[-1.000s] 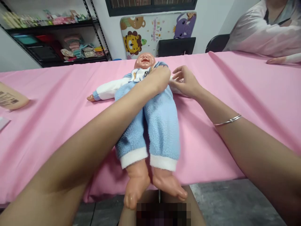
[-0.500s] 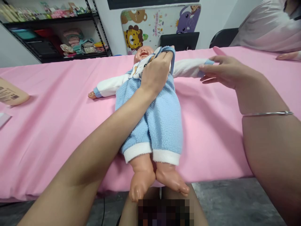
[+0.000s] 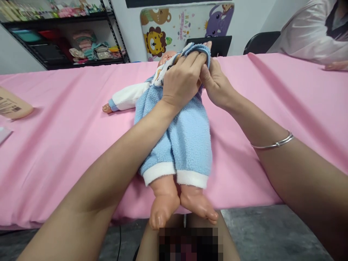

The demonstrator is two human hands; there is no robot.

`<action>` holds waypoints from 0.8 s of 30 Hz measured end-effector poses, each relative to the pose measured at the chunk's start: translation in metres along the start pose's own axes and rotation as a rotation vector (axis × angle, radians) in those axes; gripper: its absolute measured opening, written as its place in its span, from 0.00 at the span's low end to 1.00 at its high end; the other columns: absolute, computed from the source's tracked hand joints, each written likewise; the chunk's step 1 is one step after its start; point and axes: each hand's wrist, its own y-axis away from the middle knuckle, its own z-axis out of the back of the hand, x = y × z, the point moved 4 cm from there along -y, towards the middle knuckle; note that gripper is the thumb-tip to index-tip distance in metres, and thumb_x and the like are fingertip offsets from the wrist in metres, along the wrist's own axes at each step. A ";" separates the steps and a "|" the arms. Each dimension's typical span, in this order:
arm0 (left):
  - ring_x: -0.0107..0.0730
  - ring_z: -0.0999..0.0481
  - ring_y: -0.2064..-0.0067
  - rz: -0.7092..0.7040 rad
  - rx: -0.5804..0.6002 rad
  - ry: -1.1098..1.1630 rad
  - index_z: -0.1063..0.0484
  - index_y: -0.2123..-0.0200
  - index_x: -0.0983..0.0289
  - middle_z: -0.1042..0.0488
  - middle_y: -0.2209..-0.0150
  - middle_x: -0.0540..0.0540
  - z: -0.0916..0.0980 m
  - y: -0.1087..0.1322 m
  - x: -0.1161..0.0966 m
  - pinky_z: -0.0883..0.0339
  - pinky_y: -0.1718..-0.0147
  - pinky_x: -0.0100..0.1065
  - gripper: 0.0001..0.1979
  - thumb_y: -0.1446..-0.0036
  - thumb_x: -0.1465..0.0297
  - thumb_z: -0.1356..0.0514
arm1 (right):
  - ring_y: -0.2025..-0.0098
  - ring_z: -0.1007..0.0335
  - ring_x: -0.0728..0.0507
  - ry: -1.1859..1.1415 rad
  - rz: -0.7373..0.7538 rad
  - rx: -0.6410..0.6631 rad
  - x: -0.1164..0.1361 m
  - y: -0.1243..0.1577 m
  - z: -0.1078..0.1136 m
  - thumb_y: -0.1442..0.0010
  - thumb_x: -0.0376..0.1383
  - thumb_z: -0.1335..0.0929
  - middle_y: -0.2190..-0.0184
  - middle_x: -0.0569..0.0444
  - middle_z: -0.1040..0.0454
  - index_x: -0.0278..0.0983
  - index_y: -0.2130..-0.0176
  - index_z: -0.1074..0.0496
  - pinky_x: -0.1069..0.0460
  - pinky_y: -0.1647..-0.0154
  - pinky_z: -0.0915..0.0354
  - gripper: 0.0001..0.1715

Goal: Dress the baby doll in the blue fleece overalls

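Observation:
A baby doll [image 3: 163, 203] lies on its back, dressed in a light blue fleece outfit [image 3: 193, 141] with white sleeves and white leg cuffs. At the chest, my left hand [image 3: 182, 78] has its fingers curled round the outfit's blue-trimmed edge, holding it raised. My right hand [image 3: 219, 85] is closed against the same edge at the doll's shoulder, thumb in front, its other fingers mostly hidden. Just above the raised trim, a bit of the doll's hand shows. The white sleeve [image 3: 129, 96] on the left is stretched out with the doll's other hand at its cuff.
A pink cloth [image 3: 67, 145] covers the table. At the left edge lie a beige bottle [image 3: 15, 105] and a pale flat item [image 3: 4, 134]. Behind stand a black shelf [image 3: 59, 21] of supplies and a cartoon board [image 3: 179, 27]. A person [image 3: 304, 36] sits at the right.
My right hand has moved left from the outstretched sleeve's cuff to the doll's shoulder, and that sleeve is out of sight. My left hand has lifted the outfit's edge slightly up and right.

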 end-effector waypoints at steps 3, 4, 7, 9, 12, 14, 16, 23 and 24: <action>0.46 0.36 0.43 -0.044 0.014 0.032 0.31 0.48 0.58 0.30 0.45 0.55 -0.002 -0.001 0.000 0.45 0.41 0.41 0.19 0.39 0.72 0.52 | 0.47 0.37 0.39 0.006 0.004 -0.047 0.000 0.002 0.004 0.43 0.63 0.36 0.52 0.53 0.29 0.48 0.50 0.33 0.45 0.55 0.35 0.30; 0.46 0.36 0.43 -0.048 0.027 0.072 0.31 0.48 0.56 0.31 0.45 0.54 -0.003 -0.002 0.001 0.46 0.40 0.40 0.20 0.42 0.73 0.50 | 0.49 0.36 0.39 -0.011 -0.014 -0.050 0.001 0.003 0.005 0.43 0.60 0.34 0.52 0.54 0.29 0.48 0.51 0.32 0.46 0.56 0.35 0.28; 0.47 0.35 0.44 -0.025 0.078 0.225 0.29 0.52 0.53 0.30 0.48 0.53 -0.008 -0.005 0.004 0.43 0.42 0.40 0.21 0.48 0.77 0.46 | 0.50 0.36 0.40 -0.039 -0.076 -0.084 0.004 0.005 0.009 0.46 0.48 0.27 0.54 0.56 0.28 0.48 0.56 0.31 0.47 0.56 0.36 0.19; 0.47 0.34 0.45 0.005 0.111 0.312 0.29 0.54 0.53 0.29 0.50 0.53 -0.009 -0.006 0.004 0.41 0.43 0.40 0.22 0.51 0.78 0.45 | 0.49 0.36 0.40 -0.037 -0.110 -0.112 0.005 0.007 0.010 0.46 0.42 0.26 0.56 0.57 0.27 0.48 0.59 0.30 0.47 0.54 0.36 0.14; 0.48 0.35 0.44 0.063 0.143 0.385 0.29 0.54 0.54 0.28 0.52 0.53 -0.008 -0.007 0.005 0.39 0.44 0.40 0.25 0.56 0.80 0.43 | 0.48 0.36 0.41 -0.027 -0.145 -0.115 0.007 0.009 0.011 0.45 0.40 0.27 0.60 0.57 0.26 0.47 0.63 0.31 0.47 0.52 0.36 0.11; 0.48 0.36 0.43 0.086 0.153 0.422 0.30 0.54 0.54 0.27 0.54 0.52 -0.007 -0.007 0.006 0.38 0.45 0.40 0.27 0.58 0.81 0.42 | 0.48 0.36 0.41 -0.043 -0.154 -0.099 0.008 0.010 0.012 0.46 0.40 0.27 0.62 0.56 0.26 0.47 0.63 0.31 0.46 0.50 0.37 0.11; 0.48 0.36 0.42 0.069 0.166 0.454 0.30 0.53 0.54 0.27 0.54 0.52 -0.007 -0.007 0.007 0.38 0.46 0.40 0.28 0.59 0.81 0.42 | 0.48 0.36 0.40 -0.097 -0.161 -0.087 0.006 0.009 0.014 0.45 0.41 0.27 0.64 0.55 0.26 0.46 0.64 0.31 0.45 0.49 0.37 0.10; 0.45 0.29 0.49 -0.053 0.317 0.361 0.31 0.54 0.57 0.26 0.58 0.51 -0.014 -0.007 0.014 0.37 0.50 0.37 0.26 0.58 0.80 0.40 | 0.53 0.32 0.40 -0.205 -0.318 -0.141 -0.007 0.011 0.022 0.45 0.42 0.27 0.67 0.53 0.26 0.40 0.67 0.31 0.43 0.50 0.35 0.11; 0.45 0.28 0.51 -0.053 0.323 0.348 0.31 0.54 0.58 0.26 0.58 0.52 -0.015 -0.007 0.016 0.37 0.52 0.36 0.25 0.57 0.80 0.40 | 0.55 0.31 0.41 -0.212 -0.347 -0.151 -0.008 0.011 0.022 0.44 0.41 0.27 0.67 0.54 0.26 0.40 0.68 0.31 0.44 0.51 0.34 0.11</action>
